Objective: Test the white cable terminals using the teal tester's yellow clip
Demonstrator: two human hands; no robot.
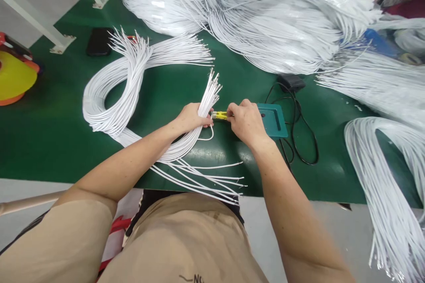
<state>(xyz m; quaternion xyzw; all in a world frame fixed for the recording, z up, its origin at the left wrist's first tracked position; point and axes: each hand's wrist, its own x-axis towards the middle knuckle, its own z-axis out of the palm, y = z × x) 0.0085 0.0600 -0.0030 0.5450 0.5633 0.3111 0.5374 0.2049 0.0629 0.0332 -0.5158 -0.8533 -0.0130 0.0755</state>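
Over the middle of the table [49, 150], a tool [219, 115] between left hand [191, 117] and right hand [247, 121]. In the left hand, a bunch of wires [208, 93]; before it, loose wire ends [212, 180] near the front edge. To the left, a curved bundle [94, 104], with a flat object [99, 40] behind and a post [62, 40] farther left. Just right of the right hand, a tray [280, 119]; behind that, a small box [291, 82], with a cord [295, 98] running forward on the right. Along the back, a large heap of wires [265, 22]. At far right, another bundle [368, 163] hanging over the front edge.
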